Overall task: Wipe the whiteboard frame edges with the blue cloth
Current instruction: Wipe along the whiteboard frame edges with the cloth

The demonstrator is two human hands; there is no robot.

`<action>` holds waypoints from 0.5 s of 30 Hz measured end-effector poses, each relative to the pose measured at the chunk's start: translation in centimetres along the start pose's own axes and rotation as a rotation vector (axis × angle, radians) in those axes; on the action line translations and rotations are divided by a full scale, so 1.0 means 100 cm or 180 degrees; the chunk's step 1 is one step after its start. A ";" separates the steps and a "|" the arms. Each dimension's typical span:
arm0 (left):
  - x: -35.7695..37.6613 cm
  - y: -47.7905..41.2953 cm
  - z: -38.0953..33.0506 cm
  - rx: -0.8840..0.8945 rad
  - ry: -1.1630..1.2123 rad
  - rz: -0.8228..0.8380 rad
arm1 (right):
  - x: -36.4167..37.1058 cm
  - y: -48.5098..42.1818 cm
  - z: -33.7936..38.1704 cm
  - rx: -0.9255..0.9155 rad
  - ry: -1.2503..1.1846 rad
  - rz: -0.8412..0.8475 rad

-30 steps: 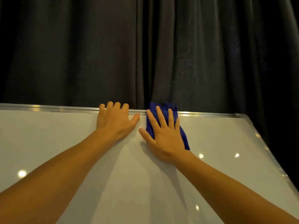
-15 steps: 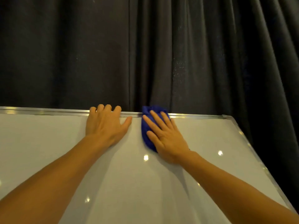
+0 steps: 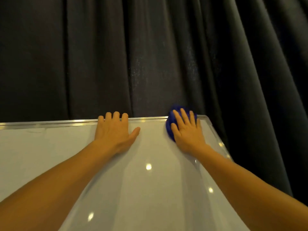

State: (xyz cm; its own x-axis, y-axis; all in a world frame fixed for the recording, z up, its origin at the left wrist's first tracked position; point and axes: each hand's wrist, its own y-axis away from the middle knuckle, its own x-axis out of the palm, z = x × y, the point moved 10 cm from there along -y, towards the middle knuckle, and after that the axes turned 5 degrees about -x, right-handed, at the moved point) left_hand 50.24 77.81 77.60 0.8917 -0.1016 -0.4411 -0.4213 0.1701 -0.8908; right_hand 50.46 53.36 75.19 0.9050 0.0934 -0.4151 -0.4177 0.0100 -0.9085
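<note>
The whiteboard fills the lower part of the head view, with a silver metal frame edge along its top and another down its right side. My right hand presses flat on the bunched blue cloth, which covers the top frame close to the upper right corner. Most of the cloth is hidden under my fingers and palm. My left hand lies flat on the board to the left, fingertips hooked over the top frame, holding nothing.
A dark pleated curtain hangs right behind the board and runs down past its right edge. The board's right frame edge slants toward the lower right. Light spots reflect on the glossy surface.
My right hand has slid the blue cloth rightward along the top frame, from beside my left hand to near the right corner. The left hand has stayed flat on the board.
</note>
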 end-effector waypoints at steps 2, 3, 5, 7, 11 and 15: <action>0.006 -0.004 -0.015 -0.0050 -0.0106 -0.0016 | 0.002 -0.002 -0.035 0.0399 -0.0032 0.0059; 0.006 -0.007 -0.023 -0.0050 -0.0127 -0.0001 | 0.006 -0.003 -0.021 0.0210 -0.0043 0.0007; 0.004 -0.012 -0.046 0.0013 -0.0115 -0.0044 | 0.016 0.006 0.031 -0.0678 -0.0157 -0.0023; 0.001 -0.015 -0.072 0.0170 -0.0073 -0.0168 | 0.017 0.022 0.052 -0.1519 -0.0083 -0.0056; 0.013 -0.015 -0.085 0.0212 -0.0171 -0.0073 | -0.003 -0.013 -0.055 -0.0316 -0.0020 -0.0062; 0.017 -0.017 -0.108 0.0397 -0.0197 -0.0095 | 0.003 0.000 -0.045 0.0179 -0.0400 -0.0097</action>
State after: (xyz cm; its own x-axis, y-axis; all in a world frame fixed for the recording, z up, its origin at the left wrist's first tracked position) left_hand 50.66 66.75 77.17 0.9136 -0.0485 -0.4036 -0.3740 0.2887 -0.8813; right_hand 51.11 48.95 74.79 0.9015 0.2162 -0.3748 -0.3973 0.0704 -0.9150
